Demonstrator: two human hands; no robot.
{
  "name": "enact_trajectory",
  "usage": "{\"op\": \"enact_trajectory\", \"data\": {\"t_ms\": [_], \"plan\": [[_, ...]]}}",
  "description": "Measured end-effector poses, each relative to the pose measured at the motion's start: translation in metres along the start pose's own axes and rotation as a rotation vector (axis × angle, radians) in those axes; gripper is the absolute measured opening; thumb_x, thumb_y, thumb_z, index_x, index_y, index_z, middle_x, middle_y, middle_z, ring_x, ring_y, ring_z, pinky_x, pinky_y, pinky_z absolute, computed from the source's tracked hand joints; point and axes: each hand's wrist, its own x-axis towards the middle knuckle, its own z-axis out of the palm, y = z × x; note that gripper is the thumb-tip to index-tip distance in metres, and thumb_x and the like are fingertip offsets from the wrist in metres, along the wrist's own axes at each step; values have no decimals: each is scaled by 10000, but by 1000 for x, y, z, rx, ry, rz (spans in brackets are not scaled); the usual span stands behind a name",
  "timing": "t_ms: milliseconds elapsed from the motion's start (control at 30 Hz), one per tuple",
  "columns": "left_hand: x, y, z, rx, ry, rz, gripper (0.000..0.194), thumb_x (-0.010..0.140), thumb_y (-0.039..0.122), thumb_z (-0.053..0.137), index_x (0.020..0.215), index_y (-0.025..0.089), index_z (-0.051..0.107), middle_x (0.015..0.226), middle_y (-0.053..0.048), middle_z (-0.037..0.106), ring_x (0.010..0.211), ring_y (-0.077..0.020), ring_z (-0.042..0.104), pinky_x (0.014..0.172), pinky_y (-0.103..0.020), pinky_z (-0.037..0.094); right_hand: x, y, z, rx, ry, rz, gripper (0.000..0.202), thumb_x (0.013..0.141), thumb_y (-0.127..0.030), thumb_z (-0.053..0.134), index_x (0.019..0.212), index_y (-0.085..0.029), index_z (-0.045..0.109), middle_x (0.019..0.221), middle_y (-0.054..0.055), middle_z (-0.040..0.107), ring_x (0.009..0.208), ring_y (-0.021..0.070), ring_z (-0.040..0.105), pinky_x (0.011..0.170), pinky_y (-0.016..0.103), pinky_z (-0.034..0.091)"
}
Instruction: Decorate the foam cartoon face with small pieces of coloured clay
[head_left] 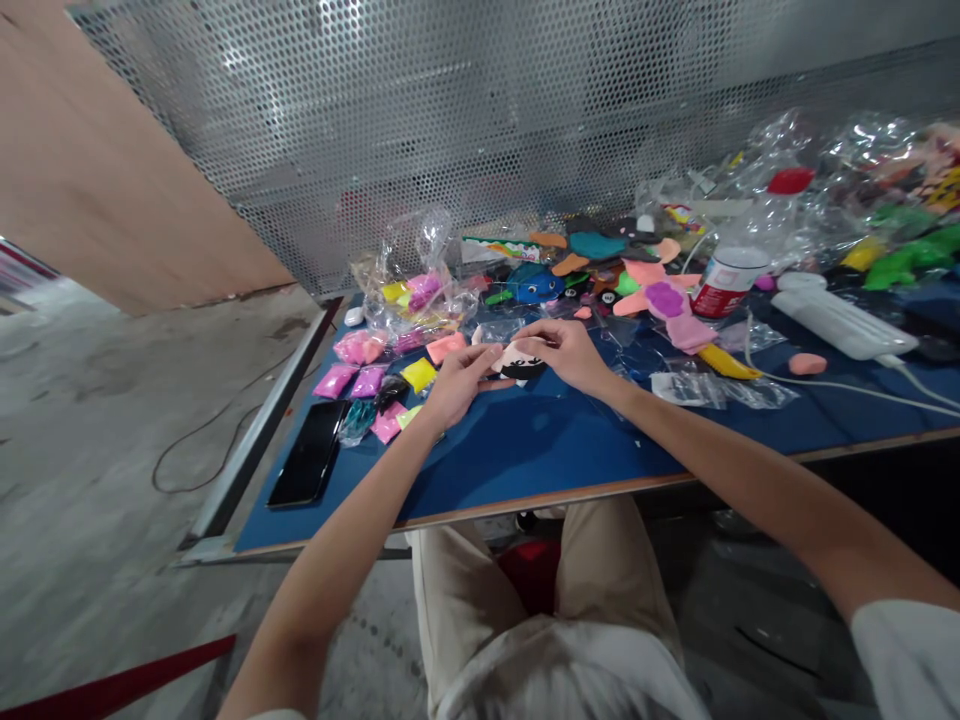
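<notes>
A small pale clay figure (523, 361) with a black band and dark face-like marks is held between both hands over the blue table (495, 450). My left hand (466, 378) grips its left side, thumb and fingers pressed near its top edge. From the right, my right hand (562, 350) curls its fingers round the upper part of the figure. The hands hide much of the figure. Just left of my left hand lie a yellow packet (418, 374) and a salmon packet (445, 347).
A black phone (309, 455) lies at the left edge. Pink packets (335, 380) and plastic wrap sit behind it. At the right stand a red-labelled bottle (726, 283) and a white device (840, 318) with a cable. A perforated metal panel (450, 110) rises behind.
</notes>
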Motion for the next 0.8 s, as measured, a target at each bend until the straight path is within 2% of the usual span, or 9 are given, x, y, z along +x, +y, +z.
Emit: {"op": "enact_trajectory", "data": {"t_ms": [133, 300, 433, 533, 800], "plan": [[-4, 2, 2, 170, 32, 119, 556, 667, 579, 921, 1022, 165, 815, 946, -69, 795, 854, -204, 738, 785, -346, 666, 0, 1, 2, 31, 44, 17, 294, 821, -509, 769, 863, -218, 768, 892, 51, 794, 855, 221, 725, 803, 363, 588], [-4, 0, -1, 292, 104, 224, 507, 736, 574, 877, 1022, 164, 787, 855, -60, 781, 800, -206, 724, 741, -314, 607, -1, -1, 1, 45, 2, 16, 342, 818, -515, 781, 1015, -235, 782, 967, 54, 809, 899, 227, 741, 819, 370, 594], [-4, -2, -2, 447, 130, 312, 474, 771, 457, 887, 1148, 215, 732, 843, -35, 779, 749, -178, 699, 707, -271, 526, -2, -4, 1, -6, -25, 7, 321, 810, -546, 783, 852, -228, 791, 913, 63, 812, 845, 227, 734, 772, 360, 581], [-7, 1, -1, 492, 131, 318, 557, 777, 370, 891, 1273, 247, 670, 870, -27, 781, 750, -179, 692, 736, -278, 514, -2, -5, 2, -35, -36, 1, 351, 815, -578, 775, 812, -227, 786, 884, 57, 808, 808, 220, 720, 711, 338, 563], [-9, 5, 1, 453, 138, 326, 528, 831, 309, 828, 1313, 226, 630, 938, -49, 778, 874, -199, 704, 823, -288, 521, -1, 1, -2, -4, 21, 30, 389, 856, -604, 731, 873, -228, 827, 865, 52, 814, 779, 213, 706, 681, 328, 550]]}}
